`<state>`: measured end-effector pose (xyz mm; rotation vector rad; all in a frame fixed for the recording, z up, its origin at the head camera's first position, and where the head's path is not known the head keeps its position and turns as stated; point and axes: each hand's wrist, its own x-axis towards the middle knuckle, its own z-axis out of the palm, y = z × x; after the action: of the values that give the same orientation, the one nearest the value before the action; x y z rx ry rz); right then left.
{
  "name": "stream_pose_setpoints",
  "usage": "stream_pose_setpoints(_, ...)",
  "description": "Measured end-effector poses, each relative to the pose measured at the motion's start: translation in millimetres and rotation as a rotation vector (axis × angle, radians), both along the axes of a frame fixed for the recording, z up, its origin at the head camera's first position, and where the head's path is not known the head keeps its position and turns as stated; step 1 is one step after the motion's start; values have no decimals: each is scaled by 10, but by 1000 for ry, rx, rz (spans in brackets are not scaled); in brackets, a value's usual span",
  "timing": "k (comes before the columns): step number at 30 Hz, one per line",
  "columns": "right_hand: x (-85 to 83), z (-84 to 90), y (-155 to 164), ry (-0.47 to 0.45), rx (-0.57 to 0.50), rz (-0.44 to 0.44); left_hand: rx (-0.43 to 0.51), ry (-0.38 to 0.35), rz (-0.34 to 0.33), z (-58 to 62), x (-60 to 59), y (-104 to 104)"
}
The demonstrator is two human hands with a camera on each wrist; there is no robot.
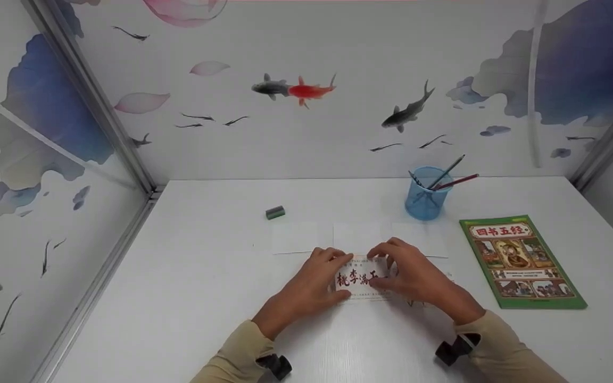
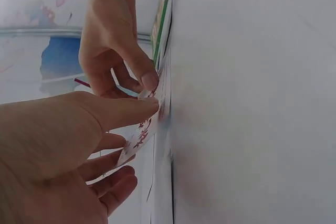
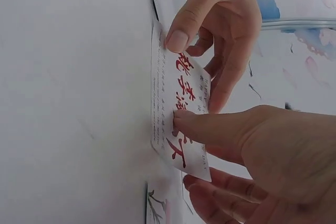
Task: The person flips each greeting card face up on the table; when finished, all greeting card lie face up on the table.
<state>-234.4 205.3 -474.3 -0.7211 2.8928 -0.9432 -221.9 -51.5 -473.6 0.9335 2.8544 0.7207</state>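
Red brush characters run across the card (image 1: 361, 278) that I am holding at the near middle of the table (image 1: 195, 298). My left hand (image 1: 312, 284) pinches its left end and my right hand (image 1: 413, 274) pinches its right end, thumbs on the printed face and fingers curled behind.

From the head view the card looks flat on the table. The right wrist view shows otherwise: one long edge of the card (image 3: 181, 124) lies on the table while the other is lifted off it, and fine print runs along the lower edge. The left wrist view shows both thumbs meeting on the card (image 2: 140, 132) and little of its face.

Only the head view takes in the rest. White sheets (image 1: 357, 238) lie just beyond the card. A green book (image 1: 522, 261) lies toward the right edge, a blue cup (image 1: 427, 193) with pencils stands behind toward the back edge, and a small green eraser (image 1: 275, 212) sits well to the left of the cup. The table is white, boxed in by panels painted with fish and lotus leaves.
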Motion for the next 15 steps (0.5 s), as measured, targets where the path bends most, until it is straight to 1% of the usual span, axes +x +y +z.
stream_pose_setpoints(4,-5,-1,20,-35,68,-12,-93,27,-29,-30,18,-7)
stream_pose_setpoints(7,-17,2,35,-67,80,-5,-125,28,-60,-44,16,-10)
stream_pose_setpoints(9,-24,9,41,-83,78,-1,-132,32,-82,-42,7,-12)
stream_pose_setpoints(11,-31,14,47,-96,77,-2,-118,24,-99,-34,-3,-25)
stream_pose_setpoints(15,-48,22,55,-111,80,12,-84,3,-112,-6,-33,-89)
